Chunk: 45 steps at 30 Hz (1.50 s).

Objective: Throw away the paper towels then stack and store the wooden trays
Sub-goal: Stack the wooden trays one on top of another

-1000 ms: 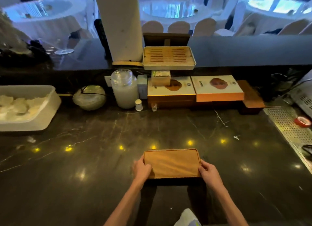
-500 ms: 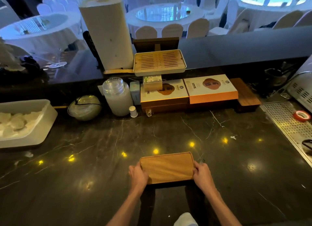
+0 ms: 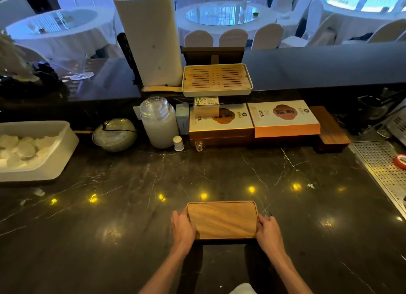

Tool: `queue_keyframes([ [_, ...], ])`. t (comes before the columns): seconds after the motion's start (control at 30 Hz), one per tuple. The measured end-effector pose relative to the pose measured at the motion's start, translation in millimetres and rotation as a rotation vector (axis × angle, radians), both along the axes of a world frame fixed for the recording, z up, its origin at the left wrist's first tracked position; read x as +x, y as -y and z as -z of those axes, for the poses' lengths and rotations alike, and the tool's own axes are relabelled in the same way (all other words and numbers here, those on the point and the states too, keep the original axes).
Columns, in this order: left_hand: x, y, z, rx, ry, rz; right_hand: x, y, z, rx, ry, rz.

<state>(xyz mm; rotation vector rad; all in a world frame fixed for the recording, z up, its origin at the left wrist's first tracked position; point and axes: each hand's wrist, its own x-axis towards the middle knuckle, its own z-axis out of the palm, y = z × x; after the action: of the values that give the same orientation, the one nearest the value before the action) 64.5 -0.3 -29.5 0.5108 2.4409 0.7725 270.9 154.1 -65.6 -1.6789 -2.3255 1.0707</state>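
A slip is being risked here: the wooden tray [image 3: 222,220] is being gripped only at its two short ends, and the polished dark counter [image 3: 123,238] looks slick, so an uneven pull from one side is judged likely to let it twist free or skid. If it is being taken toward the back of the counter, the small glass [image 3: 199,145] and the glass jar [image 3: 158,123] in the middle of the frame are being put in its path (both look easy to knock over). Whether a second tray is lying beneath cannot be told; a misaligned stack would be apt to slide apart.

The tray is being held flat at lower centre of the frame, long side toward the camera. The left hand [image 3: 183,227] is being wrapped round the left end, fingers curled over the edge, and the right hand [image 3: 268,233] is being closed on the right end likewise. Both forearms are being extended up from the bottom edge, converging on the tray. Whether it is being lifted clear of the counter cannot be told.
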Motion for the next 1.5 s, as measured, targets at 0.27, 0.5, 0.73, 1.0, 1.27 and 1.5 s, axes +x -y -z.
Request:
queue_keyframes([
  [0.27, -1.4, -2.2, 3.0, 0.055, 0.134, -0.12, 2.2, 0.0, 4.9, -0.163, -0.269, 0.159],
  [0.5, 2.9, 3.5, 6.8, 0.168, 0.205, -0.05, -7.9, -1.1, 1.7, -0.443, -0.414, 0.216],
  [0.73, 4.9, 8.2, 6.3, 0.206, 0.237, -0.106, -13.1, 8.2, -0.2, -0.502, -0.48, 0.208],
  [1.0, 3.8, 9.0, 1.8, 0.194, 0.252, -0.102, -13.8, 9.2, 0.4, -0.49, -0.507, 0.215],
  [1.27, 0.0, 12.5, -1.0, 0.201, 0.302, -0.099, -12.5, 7.1, -0.6, -0.475, -0.482, 0.202],
  [1.5, -23.0, 3.4, -14.8, 0.127, 0.493, -0.078, -7.8, -3.4, 1.4, -0.465, -0.465, 0.255],
])
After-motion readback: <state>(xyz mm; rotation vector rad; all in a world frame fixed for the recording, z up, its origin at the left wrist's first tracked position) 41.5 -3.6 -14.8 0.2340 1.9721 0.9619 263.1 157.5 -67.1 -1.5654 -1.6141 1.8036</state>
